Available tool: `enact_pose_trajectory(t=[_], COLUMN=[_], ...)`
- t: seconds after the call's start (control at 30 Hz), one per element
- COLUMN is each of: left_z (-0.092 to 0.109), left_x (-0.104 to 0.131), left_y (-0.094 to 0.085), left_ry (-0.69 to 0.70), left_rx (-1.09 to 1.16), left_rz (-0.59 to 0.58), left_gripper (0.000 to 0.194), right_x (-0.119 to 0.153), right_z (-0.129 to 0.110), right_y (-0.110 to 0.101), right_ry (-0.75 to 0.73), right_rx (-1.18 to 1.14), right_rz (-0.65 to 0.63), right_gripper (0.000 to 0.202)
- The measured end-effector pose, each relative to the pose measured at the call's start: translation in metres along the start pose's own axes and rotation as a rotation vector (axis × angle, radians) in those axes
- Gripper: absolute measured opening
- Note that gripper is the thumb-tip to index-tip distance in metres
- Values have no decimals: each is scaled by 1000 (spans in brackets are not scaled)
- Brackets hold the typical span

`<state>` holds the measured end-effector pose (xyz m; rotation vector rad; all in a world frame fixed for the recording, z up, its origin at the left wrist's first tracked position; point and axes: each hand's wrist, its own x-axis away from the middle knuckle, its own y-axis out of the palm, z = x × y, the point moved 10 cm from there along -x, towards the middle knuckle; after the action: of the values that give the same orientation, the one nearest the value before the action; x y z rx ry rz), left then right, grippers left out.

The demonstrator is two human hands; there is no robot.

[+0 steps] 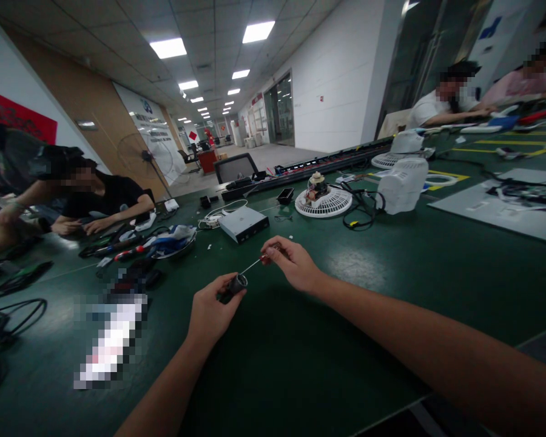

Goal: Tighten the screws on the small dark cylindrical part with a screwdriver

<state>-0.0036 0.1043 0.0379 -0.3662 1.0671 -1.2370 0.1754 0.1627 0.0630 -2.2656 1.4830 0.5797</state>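
Observation:
Between the thumb and fingers of my left hand (213, 306) is a small dark cylindrical part (239, 283), its open round end tilted up. My right hand (291, 262) is closed around the reddish handle of a screwdriver (253, 266). The thin metal shaft slants down to the left, and its end meets the rim or opening of the cylinder; whether the tip is inside cannot be made out. Both hands are above the green table (273, 364). A silver and black box-shaped drive (244, 224) lies beyond them.
Beyond my hands are a white round fan grille (324, 202), a white housing (403, 186) and black cables. Tools and a bowl (182, 244) lie at the left, near a blurred bright object (113, 346). People sit at the left and far right.

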Motion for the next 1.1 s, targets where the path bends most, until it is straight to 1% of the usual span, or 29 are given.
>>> enact_pose_trajectory(t=[0.17,0.33,0.43,0.6,0.73,0.83,0.93,1.0,1.1], left_z=[2,3,5,5,6,8,8,8,9], left_x=[0,0,0,0,-1,-1,-1,-1,-1], left_y=[0,0,1,-5,-5,-5,-7,-7,-6], left_ry=[5,15,35,28,24,35,34,38,53], left_rx=[-2,-2,5,-12,-17,-19,-24,-22,-17], left_rz=[-8,-2,-16,20,13,11,29,27,21], left_gripper=[35,35,35,35,34,34,34,34,34], right_x=[1,2,3,3,2,1,1,2,2], right_z=[-4,-12,-12,-12,-10,-6,-6,-7,-10], right_y=[4,5,7,3,7,6,3,5,7], right_ry=[7,-16,-21,-14,-4,2,-1,-1,-7], right_rx=[48,136,105,113,78,28,84,140,109], right_rz=[-40,-44,-79,-35,-66,-55,-31,-48,-78], right_gripper=[21,17,18,17,18,17,17,17,18])
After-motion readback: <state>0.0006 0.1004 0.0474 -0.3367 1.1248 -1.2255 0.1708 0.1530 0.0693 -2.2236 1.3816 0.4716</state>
